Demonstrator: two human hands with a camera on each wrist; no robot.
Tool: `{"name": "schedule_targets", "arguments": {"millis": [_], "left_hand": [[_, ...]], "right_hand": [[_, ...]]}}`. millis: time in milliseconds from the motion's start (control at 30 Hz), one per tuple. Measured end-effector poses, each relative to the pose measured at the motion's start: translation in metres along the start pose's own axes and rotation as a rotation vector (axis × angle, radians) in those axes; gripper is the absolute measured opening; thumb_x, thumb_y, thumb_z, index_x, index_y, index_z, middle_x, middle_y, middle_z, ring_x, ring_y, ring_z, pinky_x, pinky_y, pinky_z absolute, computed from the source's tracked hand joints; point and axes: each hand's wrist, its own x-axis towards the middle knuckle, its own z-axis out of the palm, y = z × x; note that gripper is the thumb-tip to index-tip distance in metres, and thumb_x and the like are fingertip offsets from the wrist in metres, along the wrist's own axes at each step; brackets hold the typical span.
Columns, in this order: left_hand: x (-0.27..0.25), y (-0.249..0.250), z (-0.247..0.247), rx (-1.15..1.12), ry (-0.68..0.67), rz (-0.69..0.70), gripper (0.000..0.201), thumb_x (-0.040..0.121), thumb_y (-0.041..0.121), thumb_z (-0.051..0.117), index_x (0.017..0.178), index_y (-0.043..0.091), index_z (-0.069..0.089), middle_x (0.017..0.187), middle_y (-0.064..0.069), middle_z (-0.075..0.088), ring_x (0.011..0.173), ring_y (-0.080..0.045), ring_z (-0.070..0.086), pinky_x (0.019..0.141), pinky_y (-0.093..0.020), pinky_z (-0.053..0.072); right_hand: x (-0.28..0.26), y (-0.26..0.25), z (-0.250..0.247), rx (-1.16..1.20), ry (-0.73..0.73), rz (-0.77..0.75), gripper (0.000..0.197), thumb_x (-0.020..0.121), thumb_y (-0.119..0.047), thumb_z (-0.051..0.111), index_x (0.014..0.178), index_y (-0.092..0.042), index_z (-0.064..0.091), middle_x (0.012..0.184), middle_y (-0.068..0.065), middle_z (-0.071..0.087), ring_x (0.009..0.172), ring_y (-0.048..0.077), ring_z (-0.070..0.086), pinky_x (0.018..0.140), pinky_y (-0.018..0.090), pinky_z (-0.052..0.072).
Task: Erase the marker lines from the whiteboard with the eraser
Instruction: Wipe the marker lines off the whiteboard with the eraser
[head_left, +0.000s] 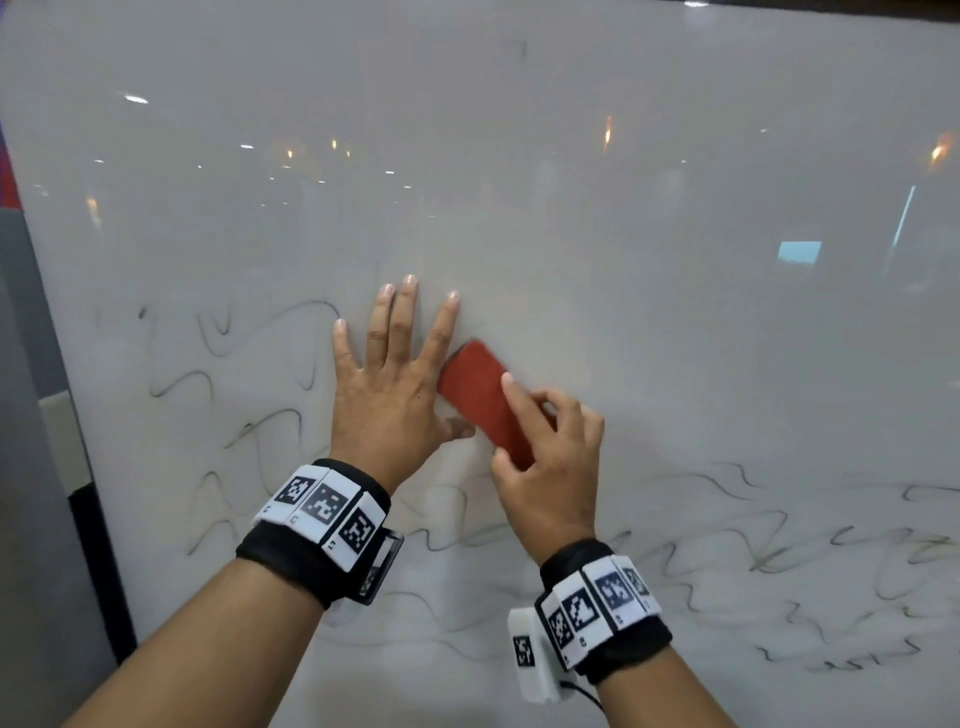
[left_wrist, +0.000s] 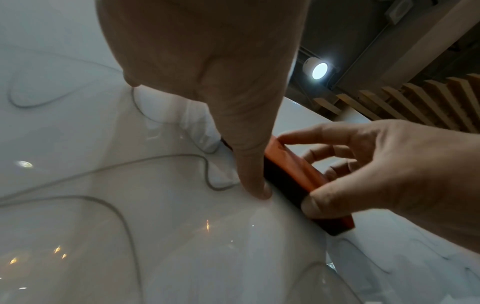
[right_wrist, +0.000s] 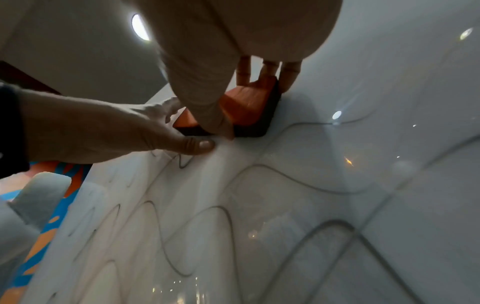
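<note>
Gripped by the right hand (head_left: 545, 467), thumb and curled fingers along its long sides, the red eraser (head_left: 480, 397) lies against the whiteboard (head_left: 675, 312) at frame centre. Beside it the left hand (head_left: 389, 384) presses flat, fingers spread. Marker lines (head_left: 779, 561) fill the lower frame.

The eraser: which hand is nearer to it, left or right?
Right. The right hand grips the eraser by its edges. The left hand lies flat on the whiteboard just beside it.

Eraser (head_left: 480, 397) on whiteboard (head_left: 675, 312), right of left hand (head_left: 387, 395).
</note>
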Motion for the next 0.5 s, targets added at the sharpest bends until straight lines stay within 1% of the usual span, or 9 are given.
{"name": "schedule_targets", "arguments": {"millis": [33, 67, 100, 133, 200, 233, 300, 400, 500], "left_hand": [[0.000, -0.003, 0.000, 0.003, -0.005, -0.001, 0.139, 0.053, 0.077, 0.075, 0.157, 0.029, -0.003, 0.163, -0.010, -0.005, 0.151, -0.028, -0.003, 0.113, -0.067, 0.017], [0.000, -0.008, -0.001, 0.009, -0.014, -0.003, 0.139, 0.054, 0.078, 0.074, 0.157, 0.029, -0.004, 0.163, -0.010, -0.007, 0.151, -0.028, -0.004, 0.114, -0.067, 0.016], [0.000, -0.012, -0.001, 0.015, -0.023, -0.004, 0.138, 0.055, 0.079, 0.073, 0.157, 0.029, -0.005, 0.163, -0.010, -0.008, 0.151, -0.028, -0.005, 0.114, -0.066, 0.015], [-0.001, -0.016, -0.002, 0.019, -0.028, -0.002, 0.138, 0.056, 0.079, 0.072, 0.157, 0.028, -0.006, 0.163, -0.010, -0.009, 0.151, -0.028, -0.006, 0.114, -0.066, 0.015], [-0.002, -0.022, -0.003, 0.022, -0.030, 0.010, 0.137, 0.057, 0.080, 0.071, 0.157, 0.028, -0.007, 0.163, -0.011, -0.010, 0.151, -0.028, -0.007, 0.114, -0.066, 0.015], [-0.003, -0.024, -0.003, 0.021, -0.028, 0.017, 0.137, 0.057, 0.080, 0.070, 0.157, 0.028, -0.007, 0.163, -0.011, -0.010, 0.151, -0.028, -0.007, 0.115, -0.066, 0.015], [-0.003, -0.025, -0.002, 0.019, -0.017, 0.031, 0.136, 0.058, 0.080, 0.070, 0.158, 0.027, -0.006, 0.164, -0.011, -0.009, 0.151, -0.029, -0.006, 0.115, -0.066, 0.015], [-0.003, -0.029, -0.001, 0.009, 0.005, 0.047, 0.136, 0.057, 0.078, 0.073, 0.158, 0.027, -0.003, 0.164, -0.011, -0.006, 0.152, -0.029, -0.003, 0.115, -0.066, 0.016], [-0.003, -0.033, 0.000, 0.014, 0.004, 0.054, 0.136, 0.057, 0.076, 0.074, 0.157, 0.027, -0.004, 0.164, -0.011, -0.006, 0.152, -0.028, -0.003, 0.115, -0.065, 0.015]], "right_hand": [[-0.003, 0.000, 0.001, -0.034, -0.016, -0.008, 0.078, 0.066, -0.013, 0.076, 0.139, -0.031, 0.055, 0.118, -0.004, 0.048, 0.104, 0.023, 0.041, 0.089, 0.040, 0.049], [0.000, 0.000, 0.001, -0.061, -0.011, -0.001, 0.080, 0.064, -0.014, 0.076, 0.139, -0.030, 0.055, 0.116, -0.003, 0.049, 0.101, 0.022, 0.042, 0.089, 0.039, 0.047], [0.007, 0.000, 0.001, -0.073, 0.009, 0.012, 0.080, 0.062, -0.012, 0.075, 0.138, -0.028, 0.056, 0.113, -0.001, 0.050, 0.099, 0.022, 0.042, 0.088, 0.038, 0.046], [0.015, -0.002, 0.001, -0.065, 0.036, 0.030, 0.079, 0.061, -0.006, 0.072, 0.137, -0.024, 0.058, 0.112, 0.002, 0.050, 0.098, 0.023, 0.042, 0.088, 0.039, 0.047], [0.028, -0.008, 0.004, -0.011, 0.091, 0.067, 0.077, 0.060, 0.007, 0.064, 0.133, -0.017, 0.061, 0.113, 0.008, 0.051, 0.103, 0.024, 0.041, 0.092, 0.041, 0.048], [0.030, -0.012, 0.007, 0.004, 0.101, 0.078, 0.077, 0.060, 0.011, 0.061, 0.133, -0.013, 0.061, 0.116, 0.010, 0.051, 0.107, 0.025, 0.042, 0.095, 0.042, 0.047], [0.025, -0.018, 0.013, -0.003, 0.092, 0.063, 0.077, 0.062, 0.014, 0.059, 0.136, -0.008, 0.057, 0.123, 0.011, 0.052, 0.113, 0.028, 0.046, 0.102, 0.045, 0.045], [0.014, -0.015, 0.015, -0.002, 0.084, 0.037, 0.075, 0.066, 0.013, 0.063, 0.138, -0.003, 0.053, 0.126, 0.013, 0.053, 0.117, 0.029, 0.047, 0.104, 0.047, 0.044], [0.023, -0.006, 0.011, 0.014, 0.134, 0.090, 0.077, 0.070, 0.007, 0.074, 0.141, 0.001, 0.047, 0.129, 0.017, 0.051, 0.121, 0.026, 0.042, 0.108, 0.043, 0.041]]}}
